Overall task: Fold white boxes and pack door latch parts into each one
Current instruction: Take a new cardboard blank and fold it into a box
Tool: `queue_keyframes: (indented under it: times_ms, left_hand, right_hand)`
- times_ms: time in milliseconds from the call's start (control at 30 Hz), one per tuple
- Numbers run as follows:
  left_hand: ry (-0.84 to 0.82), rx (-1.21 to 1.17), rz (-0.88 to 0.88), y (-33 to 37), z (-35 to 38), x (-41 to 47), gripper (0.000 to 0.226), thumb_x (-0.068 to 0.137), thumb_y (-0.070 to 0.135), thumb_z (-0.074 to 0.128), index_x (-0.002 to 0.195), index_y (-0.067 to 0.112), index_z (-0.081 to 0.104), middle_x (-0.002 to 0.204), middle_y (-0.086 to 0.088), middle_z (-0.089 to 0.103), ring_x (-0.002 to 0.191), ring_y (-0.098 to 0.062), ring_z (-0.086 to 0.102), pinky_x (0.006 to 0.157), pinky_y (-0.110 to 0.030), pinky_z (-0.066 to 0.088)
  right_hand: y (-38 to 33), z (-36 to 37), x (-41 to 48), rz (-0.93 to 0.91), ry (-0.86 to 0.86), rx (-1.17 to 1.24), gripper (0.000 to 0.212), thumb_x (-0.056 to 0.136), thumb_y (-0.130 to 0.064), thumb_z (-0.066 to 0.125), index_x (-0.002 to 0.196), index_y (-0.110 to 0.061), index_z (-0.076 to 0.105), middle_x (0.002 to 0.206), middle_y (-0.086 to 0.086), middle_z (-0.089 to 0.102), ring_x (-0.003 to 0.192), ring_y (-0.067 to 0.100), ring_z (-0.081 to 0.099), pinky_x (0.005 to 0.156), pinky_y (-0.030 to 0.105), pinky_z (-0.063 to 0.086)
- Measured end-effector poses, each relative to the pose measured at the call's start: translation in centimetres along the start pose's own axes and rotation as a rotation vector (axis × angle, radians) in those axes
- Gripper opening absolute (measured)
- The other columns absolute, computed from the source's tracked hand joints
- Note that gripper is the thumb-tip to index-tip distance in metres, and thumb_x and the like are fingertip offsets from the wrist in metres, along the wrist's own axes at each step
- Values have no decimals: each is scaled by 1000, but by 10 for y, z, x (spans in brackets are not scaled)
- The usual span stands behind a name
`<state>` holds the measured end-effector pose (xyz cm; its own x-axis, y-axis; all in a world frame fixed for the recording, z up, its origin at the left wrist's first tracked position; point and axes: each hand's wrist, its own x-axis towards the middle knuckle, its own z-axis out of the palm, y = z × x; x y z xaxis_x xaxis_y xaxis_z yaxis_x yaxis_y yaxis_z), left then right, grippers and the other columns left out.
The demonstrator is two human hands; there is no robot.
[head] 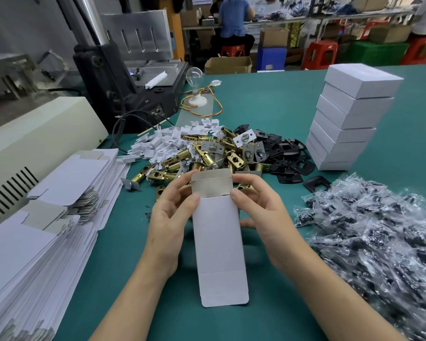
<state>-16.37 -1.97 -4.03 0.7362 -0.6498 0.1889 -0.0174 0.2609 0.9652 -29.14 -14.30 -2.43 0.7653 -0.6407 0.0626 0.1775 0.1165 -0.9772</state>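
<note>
Left hand [169, 215] and right hand [261, 207] pinching a flat white cardboard box [218, 239] by its upper edges above the green tabletop [268, 114], brass door latch parts [207, 153] heaped just beyond, stacked white folded boxes [349, 119] far right

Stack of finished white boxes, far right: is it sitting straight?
No. The stack of white boxes is staggered: each upper box sits further right than the one below, so the top overhangs. It could tip, though the wide lens may exaggerate the lean.
</note>
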Motion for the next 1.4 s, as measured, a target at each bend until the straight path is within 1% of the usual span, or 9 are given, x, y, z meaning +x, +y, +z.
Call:
queue_keyframes:
  times_ms: [300,400,533,667,800,900,1000,1167,1400]
  left_hand:
    - [-28,109,42,0,2,-2,11,91,34,70,97,38,78,107,2,74,103,-20,67,89,-36,57]
    - [-45,94,21,3,3,-2,21,88,50,65,97,34,77,105,0,75,98,-17,70,80,-28,58]
    - [-38,192,83,2,3,-3,20,90,47,67,94,30,76,105,0,76,104,-20,70,90,-37,57]
    - [-89,349,134,-2,3,-3,8,94,25,73,89,31,76,91,5,75,87,-5,68,74,-16,53]
    - [-50,456,158,-6,1,-2,23,97,14,73,85,33,74,84,8,72,78,-4,65,69,-17,53]
    - [71,407,140,-6,-1,-1,18,98,18,73,85,30,75,81,8,72,74,-4,64,66,-22,54]
    - [206,355,124,-7,-7,2,15,100,24,72,86,30,74,84,6,74,75,-5,65,64,-20,52]
    - [187,309,119,-5,-6,3,11,96,38,72,86,32,72,82,11,71,74,0,61,67,-19,52]
    - [-31,211,98,1,-2,-1,26,89,51,67,87,25,68,96,-13,70,96,-39,63,87,-51,52]
  right_hand:
    - [-3,-3,1,-13,18,-49,19,102,-14,61,93,-28,69,89,4,70,83,8,68,62,21,55]
    - [-4,-3,1,-10,14,-60,19,102,-15,61,91,-28,70,95,12,71,85,10,68,64,21,55]
    - [-4,-1,0,-15,-34,-112,15,97,-30,64,85,-25,70,91,5,72,85,13,66,67,24,54]
    - [0,1,-1,-93,-79,-299,9,95,-25,71,86,-25,72,85,-6,71,80,7,65,68,21,52]
    - [3,0,0,-97,-55,-365,6,95,-29,71,89,-29,72,86,-9,71,81,5,66,69,25,53]
    - [1,-4,1,6,-79,-265,15,89,-47,69,99,-37,69,90,-7,75,87,7,70,66,23,56]
    - [5,-5,1,123,-182,-196,29,90,-40,71,116,-37,57,97,0,78,93,15,74,71,35,61]
    - [10,-4,1,55,-108,-244,25,84,-45,72,105,-37,61,95,1,76,87,21,71,73,40,56]
    - [9,-6,3,-6,-96,-277,17,84,-46,69,90,-31,66,84,-8,72,73,3,60,64,21,45]
